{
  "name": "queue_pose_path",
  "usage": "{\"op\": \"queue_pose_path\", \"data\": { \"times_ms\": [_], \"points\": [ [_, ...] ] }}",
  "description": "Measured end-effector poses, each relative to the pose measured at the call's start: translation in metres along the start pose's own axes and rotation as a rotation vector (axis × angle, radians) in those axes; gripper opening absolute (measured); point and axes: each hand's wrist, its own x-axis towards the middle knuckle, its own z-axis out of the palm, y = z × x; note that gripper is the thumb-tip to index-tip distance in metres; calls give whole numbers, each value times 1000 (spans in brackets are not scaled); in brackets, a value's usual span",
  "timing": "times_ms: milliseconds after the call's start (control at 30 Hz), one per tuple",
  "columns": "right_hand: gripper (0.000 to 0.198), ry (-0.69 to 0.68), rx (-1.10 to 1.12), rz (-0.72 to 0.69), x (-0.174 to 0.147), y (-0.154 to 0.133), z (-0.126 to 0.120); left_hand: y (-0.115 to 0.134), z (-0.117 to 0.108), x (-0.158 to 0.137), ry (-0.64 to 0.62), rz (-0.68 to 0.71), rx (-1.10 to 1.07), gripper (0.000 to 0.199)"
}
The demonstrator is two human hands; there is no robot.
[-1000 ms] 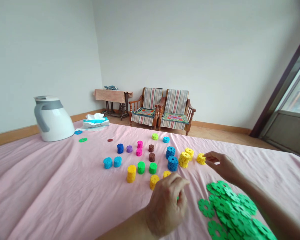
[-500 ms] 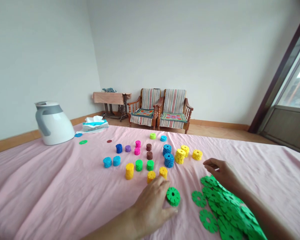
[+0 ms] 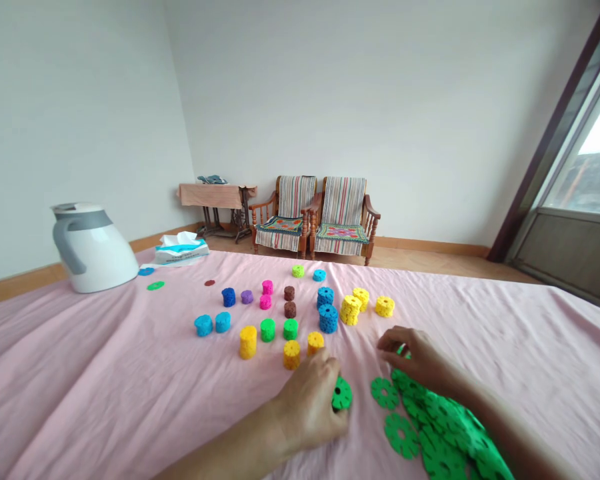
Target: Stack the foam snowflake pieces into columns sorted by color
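My left hand [image 3: 313, 403] is closed around a small stack of green notched discs [image 3: 342, 393] on the pink cloth, with its fingers behind and its thumb in front. My right hand [image 3: 417, 357] hovers at the far edge of a heap of loose green notched discs [image 3: 443, 420], fingers bent and thumb apart; a bit of green shows beneath it. Two single green discs lie flat between the hands, one farther off [image 3: 385, 393] and one nearer [image 3: 401, 436]. Just beyond my left hand stand an orange-yellow stack [image 3: 315, 342] and a second one [image 3: 291, 355].
Several sorted stacks stand farther out, among them blue [image 3: 329, 319], yellow [image 3: 351, 311], green [image 3: 267, 330] and light blue [image 3: 203, 325]. A white jug [image 3: 97, 250] and a tissue box [image 3: 181, 249] are at the far left. Two wooden chairs [image 3: 343, 207] stand beyond the cloth.
My left hand has closed in on the green stack. My right hand has come left and down to the edge of the green heap. The whole view has shifted slightly.
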Motion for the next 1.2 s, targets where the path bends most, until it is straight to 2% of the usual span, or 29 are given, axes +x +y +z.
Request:
{"op": "queue_pose_path", "data": {
  "times_ms": [67,133,233,400,633,767,1000,1200],
  "points": [
    [19,-97,-47,-78,-11,-22,-1,-1,2,2,-6,7,2,19],
    [25,-189,-85,-91,-21,-38,-1,-1,3,3,-8,7,5,21],
    [26,-241,-144,-39,-32,-45,-3,-1,4,5,-14,-7,6,24],
    [18,-174,-182,56,-42,-30,-4,3,8,8,-20,-12,30,25],
    [18,-51,-128,158,-46,-12,4,12,13,13,21,11,63,27],
    [15,-26,-92,134,-44,-10,5,19,18,19,43,16,114,29],
    [20,5,-48,98,-46,-10,6,19,23,45,-13,0,91,37],
    [16,3,-53,76,-44,-10,6,25,24,78,62,-13,71,40]
  ]
}}
